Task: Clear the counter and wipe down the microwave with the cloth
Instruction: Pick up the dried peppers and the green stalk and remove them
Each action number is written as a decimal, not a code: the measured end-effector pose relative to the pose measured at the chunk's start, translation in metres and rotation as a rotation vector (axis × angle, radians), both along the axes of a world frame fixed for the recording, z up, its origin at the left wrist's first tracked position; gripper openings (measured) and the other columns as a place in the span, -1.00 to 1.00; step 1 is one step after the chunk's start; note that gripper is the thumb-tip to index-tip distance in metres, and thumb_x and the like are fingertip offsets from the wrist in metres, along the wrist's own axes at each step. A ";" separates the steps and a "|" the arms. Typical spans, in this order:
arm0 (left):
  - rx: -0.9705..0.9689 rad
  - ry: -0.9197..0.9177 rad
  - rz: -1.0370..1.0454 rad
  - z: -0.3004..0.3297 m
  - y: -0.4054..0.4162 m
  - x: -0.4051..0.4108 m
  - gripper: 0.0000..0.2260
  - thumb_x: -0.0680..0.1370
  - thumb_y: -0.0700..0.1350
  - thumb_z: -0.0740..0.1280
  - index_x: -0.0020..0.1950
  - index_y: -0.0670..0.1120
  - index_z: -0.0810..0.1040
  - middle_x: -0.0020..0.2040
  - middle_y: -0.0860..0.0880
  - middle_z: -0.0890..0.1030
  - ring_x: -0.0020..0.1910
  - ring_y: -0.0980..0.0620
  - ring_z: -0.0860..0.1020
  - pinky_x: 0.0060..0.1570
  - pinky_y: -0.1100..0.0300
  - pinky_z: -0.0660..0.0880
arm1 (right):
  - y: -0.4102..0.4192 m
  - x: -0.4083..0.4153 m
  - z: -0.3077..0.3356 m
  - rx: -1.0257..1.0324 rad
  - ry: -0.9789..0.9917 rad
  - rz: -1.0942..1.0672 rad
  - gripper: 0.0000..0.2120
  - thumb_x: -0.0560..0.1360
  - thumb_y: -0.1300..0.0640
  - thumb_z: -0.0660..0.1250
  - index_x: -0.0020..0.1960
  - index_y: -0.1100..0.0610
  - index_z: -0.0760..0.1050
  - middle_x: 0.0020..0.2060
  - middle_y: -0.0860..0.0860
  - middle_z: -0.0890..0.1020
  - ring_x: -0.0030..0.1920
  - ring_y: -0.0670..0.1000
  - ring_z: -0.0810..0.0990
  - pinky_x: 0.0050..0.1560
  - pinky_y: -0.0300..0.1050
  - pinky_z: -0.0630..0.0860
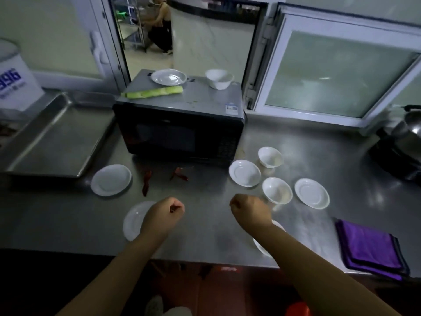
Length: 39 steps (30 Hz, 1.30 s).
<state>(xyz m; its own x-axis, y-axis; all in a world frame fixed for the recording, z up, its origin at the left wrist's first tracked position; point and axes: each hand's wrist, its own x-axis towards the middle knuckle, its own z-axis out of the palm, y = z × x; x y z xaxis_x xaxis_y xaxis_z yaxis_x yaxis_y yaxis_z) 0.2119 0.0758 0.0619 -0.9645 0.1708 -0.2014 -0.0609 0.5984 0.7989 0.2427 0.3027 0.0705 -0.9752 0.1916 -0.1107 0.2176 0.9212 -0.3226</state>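
Both my fists, left hand [169, 213] and right hand [248, 209], are curled and hold nothing; the folded purple microfibre cloth [370, 247] lies at four o'clock, nearer my right.

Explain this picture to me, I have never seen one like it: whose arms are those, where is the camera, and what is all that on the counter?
There is no machine here. The one picture comes from a wide-angle camera worn on a person's head, looking forward and down, so the two arms are that person's own. The left hand and right hand hover over the steel counter with fingers curled into fists; neither has a grip on anything.

At the back stands a black microwave. On its top lie a white plate, a white bowl and a green vegetable piece. On the counter before it are more white plates and bowls and some dried red chillies. A folded purple cloth lies at the near right edge, untouched. A metal tray sits at left, a pot at far right.
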 end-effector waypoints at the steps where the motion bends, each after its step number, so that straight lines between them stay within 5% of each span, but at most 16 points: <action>1: 0.018 -0.004 0.010 -0.001 -0.015 -0.013 -0.90 0.52 -0.17 0.29 -0.16 -0.02 0.55 -0.18 0.05 0.60 -0.15 0.04 0.55 -0.11 0.14 0.45 | -0.016 -0.014 0.000 -0.016 -0.017 -0.001 -0.77 0.54 0.10 0.14 0.04 0.08 0.56 -0.03 0.05 0.63 -0.04 0.12 0.57 -0.11 -0.12 0.46; 13: -0.067 -0.088 0.099 -0.036 -0.110 -0.126 -0.86 0.50 -0.14 0.29 -0.26 0.00 0.50 -0.30 0.02 0.57 -0.27 0.03 0.53 -0.22 0.12 0.43 | -0.115 -0.143 -0.027 -0.038 -0.212 -0.065 -0.76 0.55 0.14 0.14 0.07 0.10 0.56 0.04 0.09 0.62 0.02 0.14 0.57 -0.02 -0.12 0.48; 23: -0.366 -0.114 0.076 -0.057 -0.104 -0.153 -0.86 0.55 -0.11 0.21 -0.12 0.02 0.55 -0.20 0.10 0.56 -0.23 0.15 0.51 -0.23 0.25 0.43 | -0.115 -0.218 -0.099 -0.016 -0.196 0.101 -0.62 0.54 0.26 0.12 0.32 0.07 0.44 0.28 0.08 0.43 0.29 0.15 0.37 0.23 -0.07 0.37; 25: -0.389 -0.081 0.077 -0.061 -0.104 -0.159 -0.88 0.56 -0.09 0.23 -0.05 0.02 0.56 -0.15 0.10 0.57 -0.20 0.17 0.52 -0.20 0.27 0.45 | -0.116 -0.224 -0.110 0.016 -0.118 0.152 -0.64 0.46 0.27 0.26 0.24 0.09 0.52 0.18 0.10 0.52 0.19 0.20 0.45 0.14 -0.01 0.43; 29: -0.449 -0.029 0.096 -0.072 -0.096 -0.173 -0.85 0.57 -0.08 0.24 0.06 -0.02 0.57 -0.02 0.03 0.60 -0.10 0.11 0.55 -0.13 0.26 0.47 | -0.114 -0.230 -0.136 0.106 -0.074 0.282 -0.81 0.19 0.25 0.51 -0.22 0.11 0.63 -0.25 0.06 0.60 -0.25 0.16 0.59 -0.39 -0.10 0.48; 32: -0.461 -0.048 0.086 -0.082 -0.089 -0.182 -0.80 0.56 -0.07 0.24 0.13 -0.05 0.57 0.07 -0.02 0.59 0.00 0.05 0.55 -0.03 0.19 0.48 | -0.111 -0.237 -0.138 0.162 -0.084 0.382 -0.88 0.23 0.20 0.52 -0.29 0.10 0.58 -0.28 0.02 0.58 -0.25 0.06 0.55 -0.42 -0.16 0.41; 36: -0.485 -0.072 0.085 -0.089 -0.084 -0.188 -0.79 0.56 -0.07 0.25 0.16 -0.06 0.55 0.07 -0.04 0.57 0.00 0.03 0.54 -0.02 0.17 0.46 | -0.105 -0.243 -0.134 0.202 -0.019 0.557 -0.73 0.00 0.23 0.60 -0.49 0.09 0.50 -0.49 0.00 0.52 -0.45 0.01 0.51 -0.52 -0.24 0.41; 39: -0.529 -0.068 0.095 -0.093 -0.082 -0.192 -0.79 0.55 -0.02 0.26 0.13 -0.05 0.54 0.04 -0.03 0.56 -0.03 0.04 0.54 -0.12 0.23 0.42 | -0.107 -0.253 -0.128 0.202 0.050 0.641 -0.75 0.04 0.21 0.59 -0.33 0.14 0.60 -0.52 -0.02 0.51 -0.53 -0.03 0.47 -0.57 -0.30 0.31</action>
<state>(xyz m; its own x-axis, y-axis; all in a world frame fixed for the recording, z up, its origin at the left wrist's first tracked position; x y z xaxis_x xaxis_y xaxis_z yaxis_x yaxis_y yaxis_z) 0.0201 -0.0067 -0.0312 -0.9525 -0.0583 -0.2990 -0.1756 0.9071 0.3825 -0.0101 0.1956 -0.0571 -0.9058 -0.4150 -0.0856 -0.4034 0.9063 -0.1259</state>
